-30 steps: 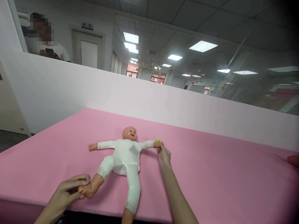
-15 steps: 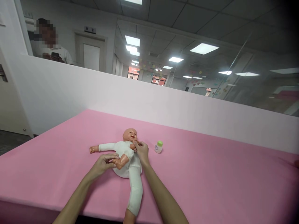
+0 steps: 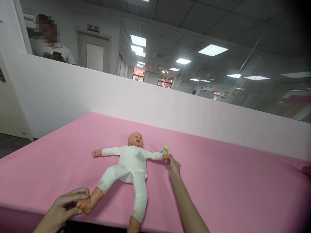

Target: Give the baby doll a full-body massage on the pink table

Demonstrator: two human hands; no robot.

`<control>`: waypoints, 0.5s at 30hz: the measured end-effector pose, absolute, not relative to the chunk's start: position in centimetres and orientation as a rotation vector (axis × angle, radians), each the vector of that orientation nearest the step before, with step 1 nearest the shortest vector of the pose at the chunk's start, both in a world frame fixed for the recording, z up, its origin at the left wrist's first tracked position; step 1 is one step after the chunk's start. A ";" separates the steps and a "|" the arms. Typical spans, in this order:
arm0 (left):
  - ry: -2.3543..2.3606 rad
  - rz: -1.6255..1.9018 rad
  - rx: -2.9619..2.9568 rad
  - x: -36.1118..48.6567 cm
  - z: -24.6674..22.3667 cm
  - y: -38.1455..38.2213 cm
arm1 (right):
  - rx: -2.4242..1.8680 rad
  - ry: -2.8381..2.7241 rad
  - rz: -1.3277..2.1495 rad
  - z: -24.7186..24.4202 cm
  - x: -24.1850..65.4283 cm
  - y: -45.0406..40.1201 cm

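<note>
A baby doll (image 3: 132,163) in a white cloth suit lies on its back on a pink padded surface (image 3: 213,181), with its limbs spread. My left hand (image 3: 64,205) wraps the plastic foot (image 3: 84,206) of the leg nearest the lower left. My right hand (image 3: 174,167) pinches the doll's plastic hand (image 3: 166,157) at the end of the outstretched arm. A small bottle with a green cap (image 3: 165,150) stands just behind that doll hand, partly hidden by it.
A low white wall (image 3: 155,103) runs along the far edge of the pink surface. Beyond it, a person (image 3: 54,48) stands behind glass at upper left. A fingertip (image 3: 306,171) of another person pokes in at the right edge.
The doll's arm and leg, folded across its body half a second ago, are now stretched outward. My hands have moved apart, the left toward the lower left, the right toward the right.
</note>
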State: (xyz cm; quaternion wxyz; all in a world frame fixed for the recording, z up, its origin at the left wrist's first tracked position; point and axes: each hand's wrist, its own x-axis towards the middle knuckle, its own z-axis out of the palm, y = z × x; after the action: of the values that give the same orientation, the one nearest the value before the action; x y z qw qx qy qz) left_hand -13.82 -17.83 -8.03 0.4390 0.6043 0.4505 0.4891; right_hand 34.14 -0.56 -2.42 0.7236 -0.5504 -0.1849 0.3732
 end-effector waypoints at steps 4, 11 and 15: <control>1.164 1.252 1.440 -14.4 -9.3 -18.4 | -1.215 -0.294 0.863 -4.0 34.4 -1.4; 1.144 1.369 1.327 -11.0 -5.8 -14.6 | -1.030 -0.577 0.910 0.4 30.2 -0.8; 0.954 1.266 1.473 -7.0 -1.9 -11.9 | -1.076 -0.906 0.883 2.3 25.6 -0.5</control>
State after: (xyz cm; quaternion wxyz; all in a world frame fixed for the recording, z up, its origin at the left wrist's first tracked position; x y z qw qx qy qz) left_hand -6.98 -11.94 -1.91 0.4698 0.6009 0.3893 0.5164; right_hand 25.62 -0.52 2.27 0.6744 -0.4783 -0.4027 0.3927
